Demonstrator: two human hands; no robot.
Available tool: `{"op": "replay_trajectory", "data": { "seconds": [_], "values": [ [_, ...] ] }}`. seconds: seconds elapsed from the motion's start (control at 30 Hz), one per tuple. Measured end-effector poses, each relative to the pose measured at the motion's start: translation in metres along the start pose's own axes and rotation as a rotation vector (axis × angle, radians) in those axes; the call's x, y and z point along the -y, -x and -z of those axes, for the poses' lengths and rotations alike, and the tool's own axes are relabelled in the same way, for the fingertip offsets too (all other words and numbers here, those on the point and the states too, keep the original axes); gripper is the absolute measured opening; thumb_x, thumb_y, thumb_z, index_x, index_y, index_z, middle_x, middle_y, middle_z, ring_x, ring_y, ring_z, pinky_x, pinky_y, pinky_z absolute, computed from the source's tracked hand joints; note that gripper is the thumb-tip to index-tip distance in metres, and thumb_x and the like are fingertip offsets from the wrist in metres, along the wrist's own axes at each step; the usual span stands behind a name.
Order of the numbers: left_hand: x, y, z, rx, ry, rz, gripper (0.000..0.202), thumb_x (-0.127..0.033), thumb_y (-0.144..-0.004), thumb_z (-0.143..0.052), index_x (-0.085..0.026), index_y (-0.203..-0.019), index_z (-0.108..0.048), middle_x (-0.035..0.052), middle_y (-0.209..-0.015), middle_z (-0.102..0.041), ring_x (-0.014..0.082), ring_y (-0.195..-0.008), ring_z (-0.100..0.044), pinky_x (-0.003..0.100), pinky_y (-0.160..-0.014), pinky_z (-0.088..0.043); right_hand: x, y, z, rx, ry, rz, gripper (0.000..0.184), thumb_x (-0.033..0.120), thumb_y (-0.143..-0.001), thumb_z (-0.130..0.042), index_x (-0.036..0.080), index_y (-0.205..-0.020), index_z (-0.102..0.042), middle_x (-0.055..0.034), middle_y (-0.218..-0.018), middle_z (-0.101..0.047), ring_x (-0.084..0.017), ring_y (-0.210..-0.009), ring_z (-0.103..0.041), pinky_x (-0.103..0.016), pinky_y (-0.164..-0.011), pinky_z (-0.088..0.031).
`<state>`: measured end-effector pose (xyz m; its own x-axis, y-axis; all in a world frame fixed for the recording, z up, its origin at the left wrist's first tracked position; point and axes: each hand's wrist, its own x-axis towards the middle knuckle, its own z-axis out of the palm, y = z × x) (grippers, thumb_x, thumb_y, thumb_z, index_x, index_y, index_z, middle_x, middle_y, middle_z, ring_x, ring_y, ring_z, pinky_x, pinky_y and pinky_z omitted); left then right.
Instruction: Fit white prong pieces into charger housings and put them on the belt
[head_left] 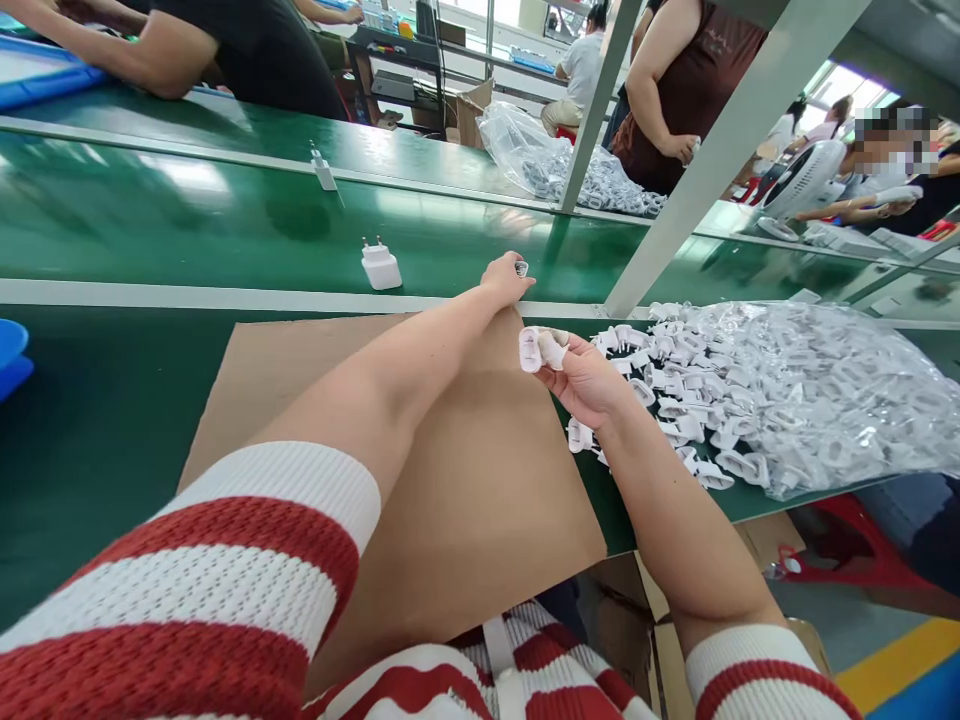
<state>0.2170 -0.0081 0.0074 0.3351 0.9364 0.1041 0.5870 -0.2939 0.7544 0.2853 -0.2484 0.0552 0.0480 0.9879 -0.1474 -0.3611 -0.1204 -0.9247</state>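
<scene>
My left hand (504, 278) reaches across a brown cardboard sheet (420, 500) to the edge of the green conveyor belt (187, 220), fingers pinched on a small pale part (521, 268). My right hand (581, 378) hovers over the right edge of the cardboard, fingers closed on a white plug part (538, 348). Just right of it lies a heap of white plug parts (675, 400) spilling from a clear plastic bag (810, 390). A finished white charger (380, 266) stands on the belt, left of my left hand.
Another white charger (323, 170) sits farther back on the belt. A slanted grey frame post (705, 170) rises right of my left hand. Across the belt, people work beside a second bag of parts (555, 160). A blue tray edge (11, 355) shows at far left.
</scene>
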Motion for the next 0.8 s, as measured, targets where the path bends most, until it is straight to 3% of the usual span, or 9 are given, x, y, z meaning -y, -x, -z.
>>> {"op": "replay_trajectory", "data": {
  "seconds": [0.1, 0.2, 0.33, 0.4, 0.47, 0.53, 0.67, 0.73, 0.8],
  "values": [
    [0.001, 0.005, 0.001, -0.019, 0.022, -0.048, 0.044, -0.020, -0.092, -0.070, -0.016, -0.136, -0.065, 0.0149, -0.136, -0.071, 0.0290, -0.121, -0.067, 0.041, -0.109, -0.051, 0.001, 0.000, 0.002, -0.003, -0.038, -0.012, 0.046, 0.038, -0.055, -0.104, 0.023, -0.091, -0.080, -0.0017, -0.106, -0.080, -0.017, -0.101, -0.073, -0.033, -0.101, -0.061],
    [0.006, 0.031, 0.014, -0.036, 0.095, -0.190, 0.046, -0.022, -0.093, -0.066, -0.015, -0.139, -0.063, 0.0133, -0.136, -0.071, 0.0264, -0.121, -0.067, 0.040, -0.112, -0.050, 0.003, -0.001, 0.004, -0.040, -0.023, 0.019, 0.046, 0.034, -0.051, -0.104, 0.022, -0.088, -0.079, -0.0035, -0.105, -0.081, -0.021, -0.103, -0.075, -0.037, -0.100, -0.063],
    [0.015, 0.102, 0.044, 0.111, 0.222, -0.349, 0.055, -0.029, -0.091, -0.068, -0.016, -0.143, -0.059, 0.0107, -0.129, -0.075, 0.0252, -0.113, -0.070, 0.041, -0.109, -0.053, 0.006, 0.000, 0.003, -0.167, 0.161, 0.125, 0.044, 0.038, -0.060, -0.097, 0.024, -0.096, -0.077, -0.0008, -0.100, -0.080, -0.017, -0.091, -0.075, -0.029, -0.076, -0.062],
    [0.018, 0.146, 0.060, 0.214, 0.224, -0.387, 0.051, -0.036, -0.094, -0.067, -0.019, -0.141, -0.062, 0.0096, -0.136, -0.072, 0.0261, -0.120, -0.068, 0.040, -0.111, -0.052, 0.006, 0.002, 0.000, -0.199, 0.295, 0.210, 0.041, 0.042, -0.068, -0.093, 0.025, -0.102, -0.077, -0.0002, -0.100, -0.080, -0.015, -0.083, -0.072, -0.026, -0.067, -0.058],
    [0.021, 0.184, 0.073, 0.311, 0.196, -0.375, 0.047, -0.038, -0.095, -0.067, -0.022, -0.139, -0.065, 0.0077, -0.140, -0.070, 0.0270, -0.126, -0.066, 0.040, -0.113, -0.050, 0.005, 0.006, -0.004, -0.186, 0.409, 0.278, 0.040, 0.045, -0.072, -0.091, 0.025, -0.104, -0.076, -0.0009, -0.098, -0.079, -0.014, -0.078, -0.070, -0.027, -0.065, -0.057],
    [0.025, 0.211, 0.084, 0.380, 0.196, -0.333, 0.058, -0.038, -0.092, -0.072, -0.024, -0.147, -0.061, 0.0080, -0.143, -0.068, 0.0276, -0.125, -0.066, 0.041, -0.112, -0.052, 0.003, 0.011, -0.009, -0.163, 0.481, 0.308, 0.042, 0.045, -0.073, -0.091, 0.025, -0.105, -0.076, -0.0016, -0.096, -0.078, -0.015, -0.079, -0.070, -0.029, -0.068, -0.059],
    [0.038, 0.223, 0.104, 0.515, 0.205, -0.308, 0.098, -0.037, -0.082, -0.081, -0.031, -0.169, -0.036, 0.0120, -0.154, -0.055, 0.0281, -0.120, -0.067, 0.038, -0.100, -0.059, -0.003, 0.017, -0.014, -0.103, 0.572, 0.326, 0.035, 0.043, -0.075, -0.091, 0.024, -0.102, -0.077, -0.0028, -0.100, -0.078, -0.017, -0.086, -0.070, -0.033, -0.078, -0.062],
    [0.042, 0.217, 0.113, 0.637, 0.169, -0.346, 0.093, -0.038, -0.086, -0.077, -0.035, -0.169, -0.036, 0.0107, -0.149, -0.058, 0.0262, -0.114, -0.067, 0.034, -0.095, -0.059, -0.004, 0.017, -0.014, -0.079, 0.590, 0.317, 0.034, 0.043, -0.076, -0.091, 0.024, -0.101, -0.079, -0.0030, -0.099, -0.079, -0.017, -0.086, -0.070, -0.035, -0.081, -0.062],
    [0.043, 0.212, 0.118, 0.707, 0.132, -0.383, 0.075, -0.041, -0.094, -0.069, -0.035, -0.164, -0.046, 0.0083, -0.135, -0.065, 0.0233, -0.108, -0.068, 0.032, -0.095, -0.057, -0.004, 0.016, -0.014, -0.090, 0.578, 0.301, 0.037, 0.044, -0.075, -0.092, 0.024, -0.103, -0.079, -0.0033, -0.098, -0.079, -0.018, -0.085, -0.070, -0.036, -0.083, -0.062]
  ]
}}
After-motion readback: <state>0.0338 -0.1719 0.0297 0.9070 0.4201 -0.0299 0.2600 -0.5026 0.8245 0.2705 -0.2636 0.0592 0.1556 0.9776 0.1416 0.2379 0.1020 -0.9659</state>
